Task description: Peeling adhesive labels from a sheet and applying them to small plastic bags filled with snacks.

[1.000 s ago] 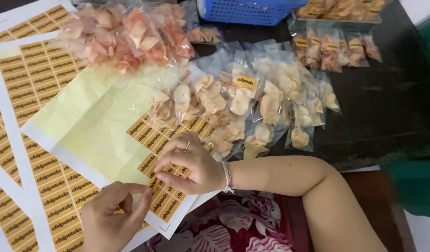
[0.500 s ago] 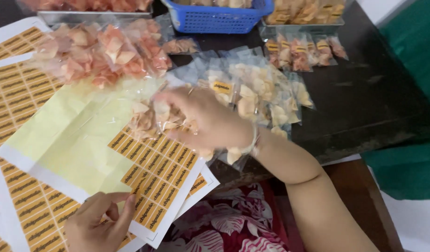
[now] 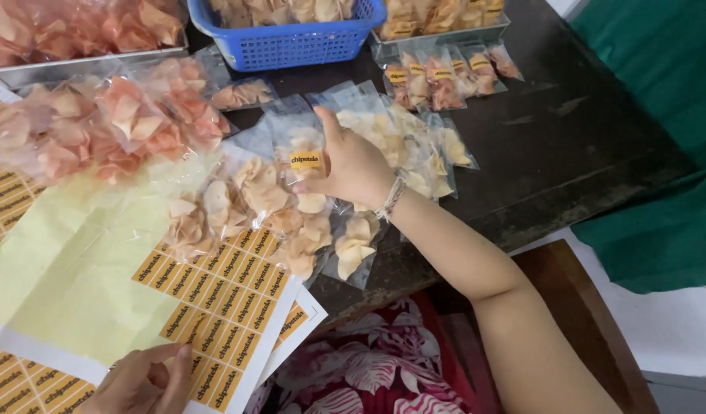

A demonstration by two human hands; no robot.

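At the centre of the dark table [image 3: 567, 146], I log the right hand [image 3: 353, 165] resting on a clear packet of pale chips [image 3: 303, 172]; thumb and fingers press against it beside an orange sticker [image 3: 305, 160] on its front, so the hand is partly curled and in contact with that packet, though I cannot tell whether it actually grips it. The packet lies in a loose heap of similar clear packets, just far of the sticker sheet [image 3: 215, 295], which is a white sheet with rows of orange labels, its left part peeled down to yellow backing. The left hand [image 3: 142, 379] sits at the near edge, fingers bent and pinching at the sheet's near border; what it holds between the fingertips is too small to make out. To the far left is a pile of pink chip packets [image 3: 115, 123]. At the far side stands a blue basket [image 3: 291, 42] holding more chips, and to its right a row of small labelled packets [image 3: 445, 80]. A bracelet [image 3: 389, 201] circles the right wrist.
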